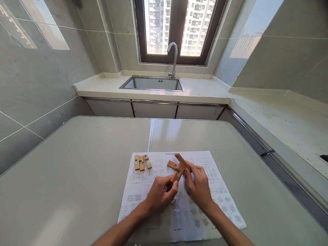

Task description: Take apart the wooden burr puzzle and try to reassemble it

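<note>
My left hand (161, 194) is closed round the lower end of a notched wooden puzzle bar (178, 172), holding it tilted above a printed instruction sheet (217, 201). My right hand (198, 184) pinches a second wooden bar (182, 160) that crosses the first one near its top. Another small wooden piece (172, 165) sticks out to the left of the crossing; I cannot tell whether it is joined to the bars. Several loose wooden puzzle pieces (142, 162) lie together on the sheet's upper left corner, apart from both hands.
The sheet lies on a grey table (77, 177) with a seam down its middle. Beyond it a counter holds a steel sink (153, 83) and a curved tap (173, 58) under a window. A second counter (282, 119) runs along the right.
</note>
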A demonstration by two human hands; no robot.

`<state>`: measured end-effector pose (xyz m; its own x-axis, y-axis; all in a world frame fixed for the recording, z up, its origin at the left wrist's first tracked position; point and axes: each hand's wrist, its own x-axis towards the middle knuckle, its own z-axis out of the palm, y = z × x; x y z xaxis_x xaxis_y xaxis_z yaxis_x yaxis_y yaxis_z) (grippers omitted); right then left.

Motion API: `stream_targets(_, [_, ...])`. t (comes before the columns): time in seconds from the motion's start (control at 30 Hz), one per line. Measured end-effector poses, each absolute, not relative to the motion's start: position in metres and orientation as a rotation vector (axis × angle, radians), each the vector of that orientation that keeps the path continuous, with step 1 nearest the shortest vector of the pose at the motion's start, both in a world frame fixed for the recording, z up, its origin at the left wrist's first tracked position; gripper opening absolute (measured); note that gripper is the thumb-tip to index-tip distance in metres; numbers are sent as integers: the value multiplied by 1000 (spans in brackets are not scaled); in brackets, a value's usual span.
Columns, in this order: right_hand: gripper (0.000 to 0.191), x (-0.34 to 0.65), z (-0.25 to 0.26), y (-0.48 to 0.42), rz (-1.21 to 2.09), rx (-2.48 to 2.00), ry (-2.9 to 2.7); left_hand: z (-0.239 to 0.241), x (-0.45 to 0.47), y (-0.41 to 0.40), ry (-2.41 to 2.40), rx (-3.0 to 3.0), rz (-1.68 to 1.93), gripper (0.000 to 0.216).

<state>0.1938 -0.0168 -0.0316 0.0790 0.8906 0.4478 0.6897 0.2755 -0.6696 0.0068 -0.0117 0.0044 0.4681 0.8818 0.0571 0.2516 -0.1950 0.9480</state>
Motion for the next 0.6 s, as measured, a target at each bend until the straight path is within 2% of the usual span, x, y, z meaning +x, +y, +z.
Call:
stream_targets(0.37, [33,207,-25,-11,443,-1597,-1482,22,-11,1,1009,1682,836,44])
stream_targets(0.6, [40,207,-26,-8,554,-1608,-1448,19,-14,6,1058,1752,746,39])
